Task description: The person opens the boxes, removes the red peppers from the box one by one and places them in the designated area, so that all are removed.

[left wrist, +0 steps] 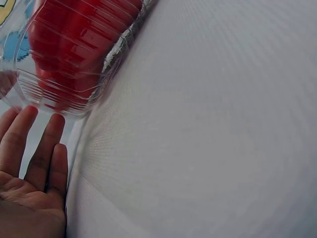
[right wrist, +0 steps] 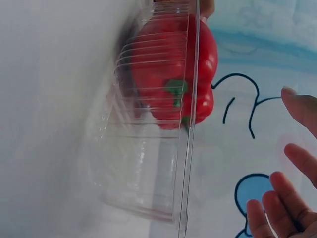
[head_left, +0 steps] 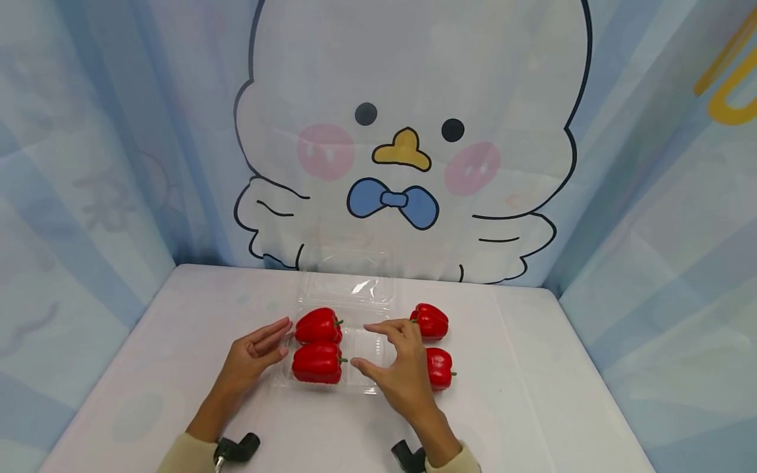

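Observation:
Two red bell peppers with green stems, a far one (head_left: 319, 326) and a near one (head_left: 317, 363), lie side by side in the left half of a clear plastic clamshell box (head_left: 365, 381). Its lid (head_left: 345, 289) is folded back, away from me. My left hand (head_left: 251, 355) is at the box's left side, fingers extended, fingertips at the wall in the left wrist view. Over the box's right half hovers my right hand (head_left: 405, 368), thumb and fingers spread apart with nothing between them. Right of it lie two more red bell peppers, one far (head_left: 430, 321) and one near (head_left: 439, 368), partly hidden by the hand.
The box stands on a white-covered table (head_left: 520, 394). Behind it hangs a curtain (head_left: 402, 79) printed with a cartoon bird, and pale blue curtains enclose both sides. Each wrist carries a dark camera mount, such as the left one (head_left: 238, 449).

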`<state>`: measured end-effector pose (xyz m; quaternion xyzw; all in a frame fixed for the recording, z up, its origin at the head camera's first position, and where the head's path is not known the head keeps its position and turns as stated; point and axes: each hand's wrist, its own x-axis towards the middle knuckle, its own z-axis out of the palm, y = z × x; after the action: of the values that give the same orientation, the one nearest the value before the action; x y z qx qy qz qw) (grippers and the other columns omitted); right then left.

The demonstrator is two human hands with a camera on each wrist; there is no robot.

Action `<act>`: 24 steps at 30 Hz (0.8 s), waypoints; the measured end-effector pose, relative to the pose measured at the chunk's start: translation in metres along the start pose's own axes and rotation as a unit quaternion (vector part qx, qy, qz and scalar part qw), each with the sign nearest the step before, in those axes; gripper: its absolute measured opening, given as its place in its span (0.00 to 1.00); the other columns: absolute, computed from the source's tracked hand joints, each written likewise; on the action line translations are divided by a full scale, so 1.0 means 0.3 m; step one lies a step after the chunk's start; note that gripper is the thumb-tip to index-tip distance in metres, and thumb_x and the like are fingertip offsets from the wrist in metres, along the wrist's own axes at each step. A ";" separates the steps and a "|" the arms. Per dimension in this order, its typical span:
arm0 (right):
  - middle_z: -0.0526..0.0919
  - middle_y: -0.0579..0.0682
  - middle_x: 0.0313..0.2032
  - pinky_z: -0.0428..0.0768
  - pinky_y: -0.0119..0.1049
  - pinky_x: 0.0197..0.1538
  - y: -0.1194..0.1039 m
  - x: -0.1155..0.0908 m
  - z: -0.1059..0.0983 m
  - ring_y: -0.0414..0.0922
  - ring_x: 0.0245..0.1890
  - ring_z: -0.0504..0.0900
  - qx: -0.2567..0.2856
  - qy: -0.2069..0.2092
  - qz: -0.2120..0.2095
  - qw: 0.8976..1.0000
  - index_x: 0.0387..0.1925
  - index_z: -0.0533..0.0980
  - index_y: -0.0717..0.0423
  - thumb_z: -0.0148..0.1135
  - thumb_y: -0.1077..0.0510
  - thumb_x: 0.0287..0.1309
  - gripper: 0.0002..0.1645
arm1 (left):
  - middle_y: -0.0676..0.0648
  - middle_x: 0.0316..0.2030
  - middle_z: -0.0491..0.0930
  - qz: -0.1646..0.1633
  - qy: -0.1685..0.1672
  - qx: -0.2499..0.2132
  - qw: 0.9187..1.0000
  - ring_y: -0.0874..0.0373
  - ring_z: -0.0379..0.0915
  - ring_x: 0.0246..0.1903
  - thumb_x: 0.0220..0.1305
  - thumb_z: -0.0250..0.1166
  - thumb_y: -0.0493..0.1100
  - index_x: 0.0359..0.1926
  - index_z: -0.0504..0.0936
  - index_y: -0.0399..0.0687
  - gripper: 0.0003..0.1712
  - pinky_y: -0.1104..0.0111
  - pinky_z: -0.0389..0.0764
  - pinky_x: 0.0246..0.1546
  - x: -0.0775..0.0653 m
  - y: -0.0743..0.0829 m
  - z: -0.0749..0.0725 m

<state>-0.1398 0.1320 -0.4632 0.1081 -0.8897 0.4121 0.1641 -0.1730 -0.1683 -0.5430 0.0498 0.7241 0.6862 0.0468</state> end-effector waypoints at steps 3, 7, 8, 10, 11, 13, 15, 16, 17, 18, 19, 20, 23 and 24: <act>0.82 0.42 0.53 0.87 0.50 0.59 -0.015 0.009 0.018 0.38 0.57 0.76 0.011 -0.006 -0.003 1.000 0.56 0.86 0.37 0.89 0.47 0.43 0.35 | 0.44 0.75 0.73 -0.003 0.000 0.000 1.000 0.81 0.74 0.64 0.73 0.70 0.43 0.78 0.71 0.48 0.36 0.82 0.77 0.60 0.001 0.000 -0.001; 0.82 0.41 0.53 0.87 0.49 0.58 -0.032 0.016 0.041 0.39 0.57 0.76 0.026 -0.017 -0.001 1.000 0.56 0.85 0.36 0.88 0.45 0.44 0.34 | 0.46 0.75 0.73 -0.009 0.000 0.008 1.000 0.78 0.74 0.66 0.72 0.71 0.45 0.78 0.71 0.49 0.36 0.82 0.77 0.61 0.000 -0.001 -0.002; 0.82 0.40 0.53 0.87 0.49 0.57 -0.037 0.018 0.047 0.38 0.57 0.76 0.029 -0.020 0.000 0.999 0.57 0.85 0.35 0.88 0.45 0.44 0.35 | 0.46 0.75 0.73 -0.011 0.001 0.010 1.000 0.75 0.73 0.68 0.72 0.71 0.45 0.78 0.71 0.50 0.37 0.81 0.77 0.61 -0.001 0.001 -0.001; 0.81 0.39 0.53 0.87 0.47 0.57 -0.045 0.020 0.060 0.37 0.57 0.75 0.037 -0.028 0.002 0.999 0.57 0.85 0.35 0.88 0.46 0.45 0.34 | 0.47 0.75 0.73 -0.014 0.004 0.014 1.000 0.70 0.73 0.71 0.72 0.71 0.45 0.78 0.71 0.50 0.37 0.80 0.78 0.61 -0.002 0.002 0.000; 0.81 0.40 0.53 0.88 0.48 0.57 -0.048 0.020 0.066 0.38 0.57 0.74 0.040 -0.032 0.002 0.999 0.57 0.85 0.36 0.88 0.46 0.46 0.34 | 0.48 0.75 0.74 -0.015 0.005 0.016 1.000 0.69 0.73 0.71 0.72 0.71 0.45 0.78 0.71 0.51 0.37 0.80 0.78 0.61 -0.002 0.003 0.000; 0.81 0.40 0.53 0.87 0.49 0.58 -0.056 0.020 0.077 0.37 0.58 0.74 0.049 -0.041 0.003 0.998 0.58 0.85 0.37 0.87 0.47 0.46 0.34 | 0.48 0.75 0.74 -0.017 0.007 0.018 1.000 0.68 0.72 0.71 0.72 0.71 0.45 0.78 0.71 0.51 0.37 0.80 0.78 0.61 -0.002 0.004 0.000; 0.81 0.40 0.53 0.87 0.51 0.58 -0.060 0.018 0.091 0.38 0.58 0.74 0.056 -0.048 0.002 0.997 0.58 0.85 0.38 0.87 0.47 0.47 0.34 | 0.48 0.75 0.74 -0.016 0.008 0.020 1.000 0.69 0.73 0.71 0.72 0.71 0.45 0.78 0.71 0.51 0.36 0.81 0.78 0.61 -0.003 0.005 0.000; 0.81 0.40 0.53 0.87 0.52 0.58 -0.062 0.017 0.098 0.38 0.57 0.74 0.059 -0.052 0.002 0.997 0.58 0.85 0.38 0.87 0.47 0.47 0.34 | 0.48 0.75 0.74 -0.017 0.007 0.020 1.000 0.71 0.73 0.70 0.73 0.71 0.45 0.78 0.71 0.51 0.36 0.81 0.77 0.61 -0.003 0.005 0.000; 0.81 0.41 0.53 0.87 0.52 0.58 -0.063 0.015 0.104 0.38 0.57 0.74 0.062 -0.056 0.001 0.997 0.59 0.85 0.38 0.87 0.47 0.48 0.34 | 0.47 0.74 0.74 -0.017 0.008 0.020 1.000 0.72 0.73 0.69 0.73 0.70 0.44 0.78 0.71 0.51 0.36 0.81 0.78 0.60 -0.004 0.007 0.000; 0.81 0.41 0.53 0.87 0.52 0.58 -0.065 0.014 0.111 0.39 0.57 0.74 0.065 -0.058 0.001 0.996 0.59 0.84 0.37 0.87 0.48 0.48 0.34 | 0.47 0.74 0.75 -0.018 0.010 0.021 1.000 0.71 0.74 0.69 0.73 0.70 0.44 0.78 0.71 0.50 0.36 0.81 0.78 0.60 -0.005 0.008 0.001; 0.81 0.41 0.53 0.87 0.51 0.57 -0.066 0.013 0.119 0.39 0.57 0.73 0.064 -0.061 0.000 0.996 0.59 0.84 0.37 0.87 0.48 0.48 0.34 | 0.47 0.74 0.75 -0.020 0.012 0.022 0.999 0.71 0.74 0.69 0.73 0.71 0.44 0.78 0.71 0.50 0.36 0.80 0.78 0.60 -0.005 0.009 0.002; 0.81 0.41 0.53 0.87 0.51 0.57 -0.067 0.012 0.127 0.39 0.56 0.73 0.064 -0.065 0.001 0.996 0.59 0.84 0.37 0.87 0.48 0.48 0.34 | 0.47 0.74 0.74 -0.022 0.012 0.025 0.999 0.71 0.74 0.69 0.73 0.70 0.44 0.78 0.71 0.50 0.36 0.80 0.78 0.60 -0.005 0.010 0.003; 0.81 0.42 0.53 0.87 0.50 0.55 -0.068 0.010 0.149 0.40 0.56 0.73 0.060 -0.076 0.003 0.995 0.59 0.84 0.38 0.87 0.48 0.48 0.35 | 0.47 0.74 0.75 -0.026 0.018 0.027 0.999 0.74 0.74 0.68 0.72 0.71 0.44 0.78 0.71 0.50 0.36 0.79 0.79 0.60 -0.005 0.014 0.007; 0.80 0.43 0.53 0.87 0.49 0.54 -0.067 0.010 0.156 0.41 0.57 0.73 0.058 -0.080 0.005 0.995 0.60 0.84 0.38 0.87 0.48 0.48 0.35 | 0.48 0.74 0.75 -0.026 0.018 0.029 0.999 0.75 0.74 0.67 0.72 0.71 0.44 0.78 0.71 0.50 0.36 0.79 0.79 0.60 -0.005 0.015 0.008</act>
<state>-0.1453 0.0830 -0.4765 0.1453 -0.8749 0.4543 0.0837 -0.1712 -0.1659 -0.5386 0.0197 0.7452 0.6647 0.0498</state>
